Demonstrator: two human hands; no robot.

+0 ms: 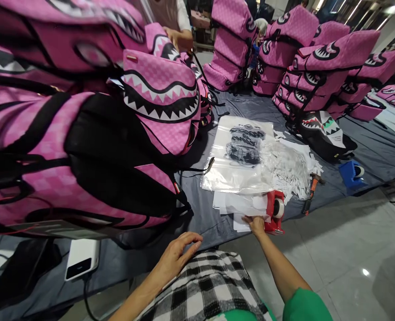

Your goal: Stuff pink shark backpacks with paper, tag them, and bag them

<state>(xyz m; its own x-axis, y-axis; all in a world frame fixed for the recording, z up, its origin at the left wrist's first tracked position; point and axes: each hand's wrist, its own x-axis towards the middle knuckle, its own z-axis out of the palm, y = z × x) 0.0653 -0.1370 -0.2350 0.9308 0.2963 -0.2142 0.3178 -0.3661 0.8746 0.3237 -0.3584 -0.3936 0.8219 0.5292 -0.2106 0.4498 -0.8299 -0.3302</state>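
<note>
My left hand [180, 250] hovers or rests by the table's front edge, just above the checked black-and-white cloth [214, 285] on my lap. Its fingers are loosely stretched and hold nothing. At the table edge, my right hand [256, 224] touches the white paper sheets [240, 223], fingers reaching out to the left; the fingertips show only in part. Right beside it stands a red tape dispenser [275, 213] with a roll of tape. Behind the sheets lie clear plastic bags [217, 156] with a bundle of dark cords or tags [246, 143] on top.
Pink shark-mouth backpacks [160, 98] crowd the left, and stacks of more pink bags [230, 49] line the back. A hammer [313, 191], a blue tape dispenser [351, 174] and a black bag [324, 133] lie at right. A power bank [82, 258] sits front left. Another person's arm [180, 38] is behind.
</note>
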